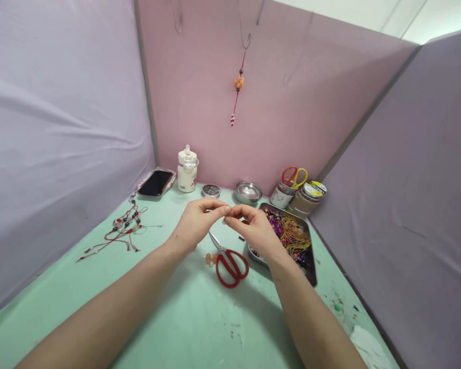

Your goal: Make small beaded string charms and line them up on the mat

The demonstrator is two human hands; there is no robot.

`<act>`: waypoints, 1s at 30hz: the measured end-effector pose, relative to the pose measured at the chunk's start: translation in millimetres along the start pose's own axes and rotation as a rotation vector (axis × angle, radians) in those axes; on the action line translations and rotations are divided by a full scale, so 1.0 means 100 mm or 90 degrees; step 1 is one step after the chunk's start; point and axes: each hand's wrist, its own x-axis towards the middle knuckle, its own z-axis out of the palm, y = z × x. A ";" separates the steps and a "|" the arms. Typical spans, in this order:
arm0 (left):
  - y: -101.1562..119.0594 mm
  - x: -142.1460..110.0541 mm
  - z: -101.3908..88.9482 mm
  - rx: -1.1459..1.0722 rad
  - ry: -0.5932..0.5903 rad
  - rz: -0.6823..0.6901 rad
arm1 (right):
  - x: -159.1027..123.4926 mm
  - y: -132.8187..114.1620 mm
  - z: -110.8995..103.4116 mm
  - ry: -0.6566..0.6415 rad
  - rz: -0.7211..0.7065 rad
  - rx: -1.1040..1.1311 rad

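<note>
My left hand (200,220) and my right hand (251,225) meet at the fingertips above the table, both pinched closed. Whatever lies between the fingers is too small to make out. Just below them, red-handled scissors (232,267) lie on the table with their blades pointing up and left. Against the scissors' left side rests a small cluster of orange beads (210,259). My right wrist passes over the near left edge of a dark metal tray (311,264), which holds many coloured beads and a bundle of yellow and red cords (294,233).
Knotted red cords with dark beads (126,224) lie at left, near a phone (155,183). Along the back stand a white bottle (187,171), a round tin (211,190), a metal bowl (248,191), a can with scissors (282,195) and a jar (306,199). A beaded string (238,83) hangs overhead.
</note>
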 end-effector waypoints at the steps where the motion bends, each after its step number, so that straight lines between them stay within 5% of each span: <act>1: 0.01 -0.01 0.00 0.002 0.000 0.006 | 0.00 0.01 0.01 -0.003 -0.007 0.001; 24: 0.24 -0.07 -0.14 -0.030 0.151 0.127 | 0.06 0.53 0.43 -0.183 0.024 -0.119; 30: 0.27 -0.06 -0.18 0.000 0.152 0.085 | 0.05 0.61 0.42 -0.261 0.066 -0.050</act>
